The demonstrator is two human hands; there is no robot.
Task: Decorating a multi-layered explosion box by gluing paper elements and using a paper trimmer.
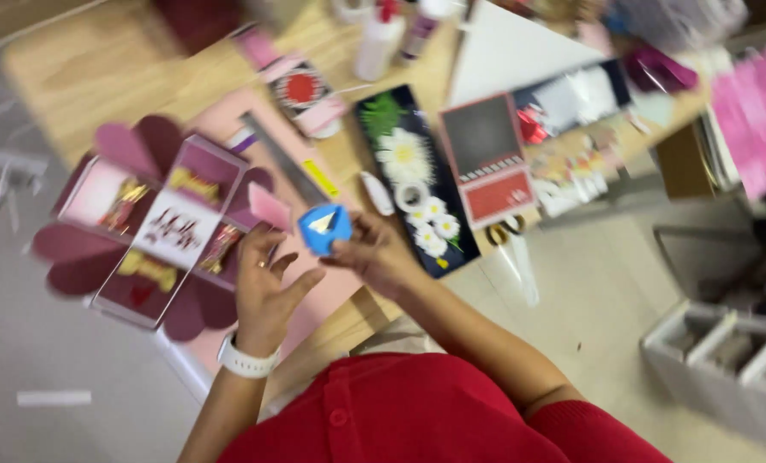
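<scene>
While the view is tilted and blurred, both hands meet at the near edge of the wooden table. Right hand pinches a small blue tape dispenser w/ a pale wedge on its face; fingertips clamp its right side. Left hand sits just beside it, fingers loosely curled & spread, thumb out; can't tell if it touches the dispenser or grips anything. White wristband on left wrist. Red top fills the bottom of the view.

Just left of the hands, an unfolded maroon paper box w/ heart-shaped flaps lies flat, hanging over the table's left edge, small pics on its panels. It rests partly on a pink sheet. A metal ruler lies slantwise beside it. Behind the hands: a dark card w/ white flowers, then a red & grey card. White bottle near the far edge. Scissors lie at the near edge, right of the dark card.
</scene>
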